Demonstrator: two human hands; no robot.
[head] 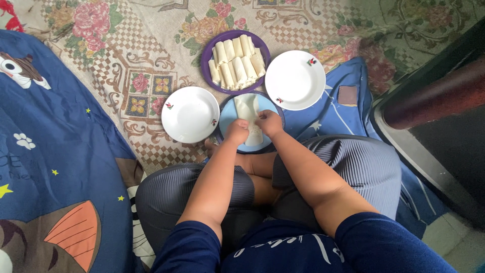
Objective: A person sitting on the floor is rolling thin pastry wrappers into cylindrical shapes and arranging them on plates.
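Note:
A pale wrapper sheet (248,108), partly folded into a long strip, lies on a light blue plate (228,115) just in front of my crossed legs. My left hand (236,132) pinches its near left edge. My right hand (269,123) grips its right side, fingers curled on the sheet. Beyond it a purple plate (207,53) holds several rolled white wraps (237,61) laid side by side.
Two white plates stand bare: one left of the blue plate (190,114), one to the right (295,80). All rest on a floral cloth (126,55). A blue cartoon blanket (45,151) lies at left, dark furniture (444,111) at right.

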